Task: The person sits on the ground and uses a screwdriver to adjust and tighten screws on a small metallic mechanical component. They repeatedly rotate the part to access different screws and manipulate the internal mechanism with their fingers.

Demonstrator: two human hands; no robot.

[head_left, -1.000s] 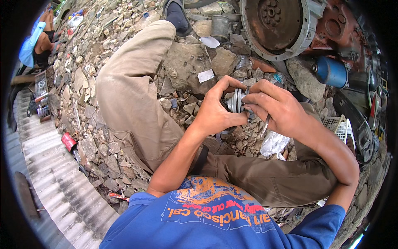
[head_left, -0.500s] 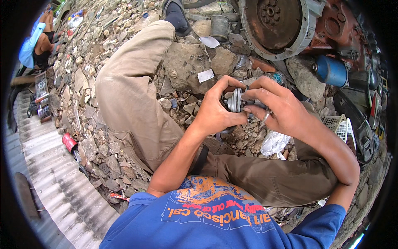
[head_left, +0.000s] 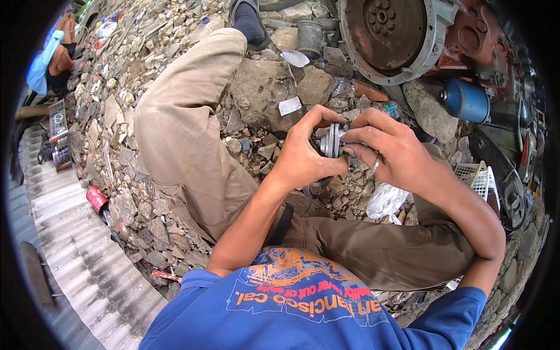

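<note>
Between my two hands is a round, flanged grey metal part (head_left: 332,140), held on its side above the stony ground. My left hand (head_left: 300,156) curls round its rim, with the thumb on the near side and the fingers on the far side. From the right, my right hand (head_left: 402,153) closes its fingertips and thumb on the part's other end. A ring (head_left: 375,164) shows on one right finger. My fingers cover much of the metal part, so its full shape is hidden.
A large engine housing (head_left: 431,52) and a blue canister (head_left: 465,100) lie at the far right. A flat boulder (head_left: 256,96) sits ahead of my hands. A clear plastic bag (head_left: 387,201) rests nearer me. Corrugated sheets (head_left: 87,251) lie left. Another person (head_left: 44,64) is at far left.
The fingers and thumb of my right hand have shifted slightly at the end of the metal part. My left hand keeps its hold in the same place.
</note>
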